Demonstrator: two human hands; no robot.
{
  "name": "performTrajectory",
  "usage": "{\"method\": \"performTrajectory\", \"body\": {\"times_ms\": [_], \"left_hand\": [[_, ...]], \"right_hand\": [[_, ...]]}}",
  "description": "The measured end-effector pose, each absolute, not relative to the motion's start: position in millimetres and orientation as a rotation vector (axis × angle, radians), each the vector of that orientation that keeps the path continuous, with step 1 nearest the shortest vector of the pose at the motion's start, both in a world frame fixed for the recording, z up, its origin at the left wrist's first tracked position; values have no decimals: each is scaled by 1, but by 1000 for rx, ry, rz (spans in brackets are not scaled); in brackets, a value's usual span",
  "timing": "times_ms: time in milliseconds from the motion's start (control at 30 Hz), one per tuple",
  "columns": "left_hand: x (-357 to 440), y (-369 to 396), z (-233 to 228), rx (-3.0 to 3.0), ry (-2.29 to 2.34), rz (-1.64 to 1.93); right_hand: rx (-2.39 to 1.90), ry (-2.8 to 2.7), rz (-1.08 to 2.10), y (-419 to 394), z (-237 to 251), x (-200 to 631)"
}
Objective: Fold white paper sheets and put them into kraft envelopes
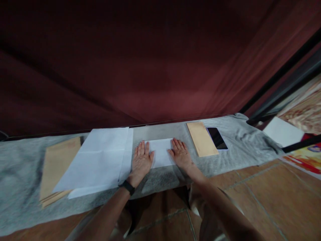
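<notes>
A white sheet of paper (160, 152), small and oblong as if folded, lies flat on the grey cloth between my hands. My left hand (142, 160) rests on its left end, palm down with the fingers stretched out; a dark band circles that wrist. On the right end lies my right hand (181, 155), also flat with fingers extended and thumb turned inward. Larger white sheets (100, 157) sit left of my left hand, partly over a stack of brown envelopes (59, 164). Right of my right hand is another brown envelope (202, 139).
A phone (217, 138) with a dark screen lies beside the right envelope. The grey cloth (240, 147) covers a long narrow surface. Behind it hangs a dark red curtain (150, 73). Brown floor tiles (265, 197) show in front, and a dark metal frame (283, 78) stands at the right.
</notes>
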State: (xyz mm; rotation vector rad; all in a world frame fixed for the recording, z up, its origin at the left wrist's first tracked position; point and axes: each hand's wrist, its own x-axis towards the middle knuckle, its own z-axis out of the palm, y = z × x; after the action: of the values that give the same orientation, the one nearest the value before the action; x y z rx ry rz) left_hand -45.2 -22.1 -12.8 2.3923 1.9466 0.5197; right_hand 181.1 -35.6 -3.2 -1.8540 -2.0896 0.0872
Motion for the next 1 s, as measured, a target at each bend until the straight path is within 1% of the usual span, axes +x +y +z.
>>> {"method": "performTrajectory", "body": {"times_ms": [133, 300, 400, 500, 600, 700, 833, 933, 1000], "left_hand": [[-45, -23, -11, 2422, 1987, 440], [-45, -24, -10, 2459, 1996, 433], [-46, -24, -12, 2449, 1987, 478], [-46, -24, -16, 2411, 1960, 550], [-47, -20, -15, 2323, 1922, 664], [-48, -12, -3, 2148, 1862, 892], [-50, -5, 23, 1910, 1673, 1209], [-49, -8, 35, 1729, 1561, 1356], [-48, -10, 38, 1577, 1509, 1425]], "right_hand": [[-2084, -1948, 142, -30, 12, 188], [-2212, -1789, 365, -21, 21, 191], [-2174, -1662, 553, -17, 20, 194], [-1999, -1528, 801, -12, 18, 196], [-1875, -1497, 890, -7, 21, 194], [-1707, -1404, 787, -6, 34, 193], [-1391, -1307, 420, -18, 70, 194], [-1279, -1509, 144, -36, 93, 192], [-1237, -1770, 74, -47, 97, 186]]}}
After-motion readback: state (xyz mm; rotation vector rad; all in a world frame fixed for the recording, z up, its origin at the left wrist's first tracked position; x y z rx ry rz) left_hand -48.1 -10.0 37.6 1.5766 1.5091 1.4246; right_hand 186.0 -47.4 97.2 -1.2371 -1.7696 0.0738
